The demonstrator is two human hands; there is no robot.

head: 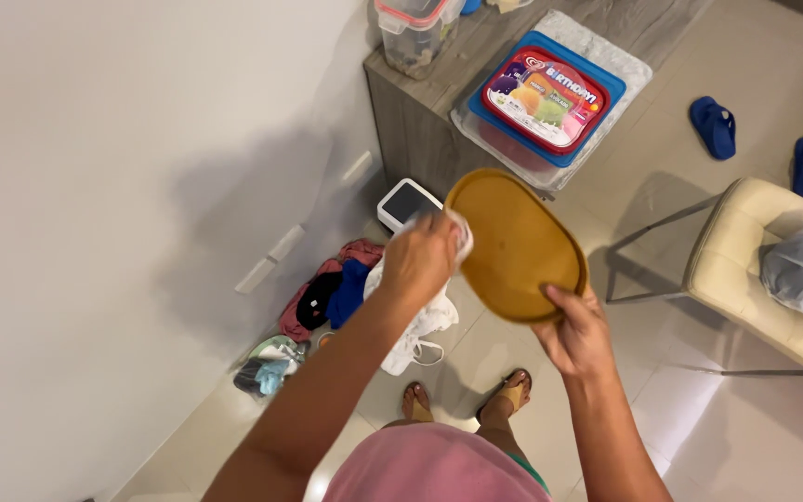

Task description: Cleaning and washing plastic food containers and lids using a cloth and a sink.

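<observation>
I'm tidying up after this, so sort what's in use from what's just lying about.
In use: oval mustard-yellow plastic lid, held by right hand; white cloth pressed to it by left hand.

Lying about: stacked lidded plastic tubs, blue slippers, cream chair, clothes pile.

One head-worn camera looks steeply down, close over the hands, to the tiled floor below.

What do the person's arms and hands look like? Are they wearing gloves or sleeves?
No gloves and no sleeves. Both arms are bare from above the elbow down to the fingers. The left hand and the right hand show no rings, watch or bracelets that I can see. The only clothing near the arms is a pink top at the bottom of the picture.
</observation>
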